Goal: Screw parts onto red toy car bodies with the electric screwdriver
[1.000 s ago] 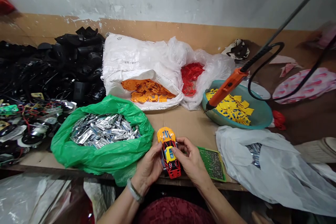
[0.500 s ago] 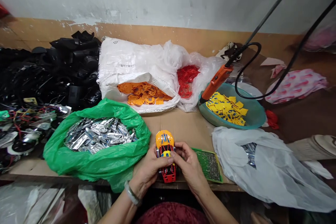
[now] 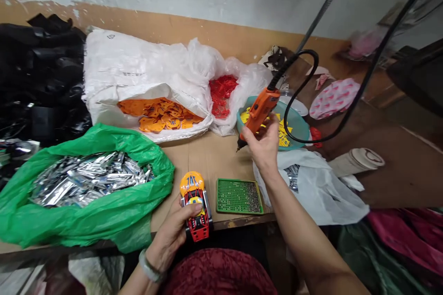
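My left hand [image 3: 175, 223] holds a toy car [image 3: 199, 225] at the table's front edge, its thumb pressed on top. The car has an orange hood with blue marks, a yellow piece in the middle and a red frame. My right hand [image 3: 266, 147] is closed around the lower body of an orange electric screwdriver [image 3: 260, 109], which hangs from a cable with its bit pointing down and left. Below the bit, a green perforated tray [image 3: 218, 197] lies on the table with small screws [image 3: 253, 196] gathered on its right side. The fingers behind the screwdriver are partly hidden.
On the left, a green bag [image 3: 162, 170] holds silvery parts. Behind it stand a white sack [image 3: 138, 57] of orange pieces and a clear bag of red parts [image 3: 223, 94]. A teal basin [image 3: 302, 131] of yellow pieces and a white plastic bag [image 3: 318, 198] are right.
My right hand has let go of the toy car and moved up and right to grasp the screwdriver. My left hand keeps the car. The view has swung right.
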`<state>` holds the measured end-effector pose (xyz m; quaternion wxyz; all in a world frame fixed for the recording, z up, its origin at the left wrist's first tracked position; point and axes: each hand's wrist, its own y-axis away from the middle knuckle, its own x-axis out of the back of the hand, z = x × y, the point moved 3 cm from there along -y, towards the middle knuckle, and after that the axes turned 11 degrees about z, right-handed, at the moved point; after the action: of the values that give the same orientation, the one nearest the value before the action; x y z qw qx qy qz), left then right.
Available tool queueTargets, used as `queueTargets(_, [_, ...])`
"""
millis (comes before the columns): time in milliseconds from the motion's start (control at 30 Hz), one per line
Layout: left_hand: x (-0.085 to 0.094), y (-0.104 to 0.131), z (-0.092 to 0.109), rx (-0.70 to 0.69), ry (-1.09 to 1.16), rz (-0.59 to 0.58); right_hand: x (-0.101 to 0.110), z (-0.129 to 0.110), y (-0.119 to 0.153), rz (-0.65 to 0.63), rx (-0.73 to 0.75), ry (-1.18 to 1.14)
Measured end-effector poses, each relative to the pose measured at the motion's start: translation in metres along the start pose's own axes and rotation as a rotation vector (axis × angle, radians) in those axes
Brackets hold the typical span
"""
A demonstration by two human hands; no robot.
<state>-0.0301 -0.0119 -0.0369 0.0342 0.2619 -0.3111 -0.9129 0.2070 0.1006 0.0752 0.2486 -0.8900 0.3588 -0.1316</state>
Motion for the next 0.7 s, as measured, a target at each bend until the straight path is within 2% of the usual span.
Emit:
queueTargets(100, [0.001,0.001,0.000,0.011,0.011,0.007,-0.001,-0.005,0.002,-0.095,0.037,-0.042])
queueTargets(267, [-0.001,0.004,0.004,0.037,0.014,0.043,0.027,-0.019,0.027,-0.227,-0.199,-0.178])
queueTargets(433, [-0.007,0.003,0.002,0.031,-0.001,0.050,0.052,-0.020,0.062,-0.152,-0.296,-0.274])
queueTargets(533, [-0.010,0.001,-0.001,0.022,-0.030,0.051,0.056,-0.009,0.080,-0.111,-0.326,-0.275])
queueTargets(700, [-0.012,0.001,-0.004,0.001,-0.043,0.062,0.054,0.010,0.092,-0.129,-0.331,-0.332])
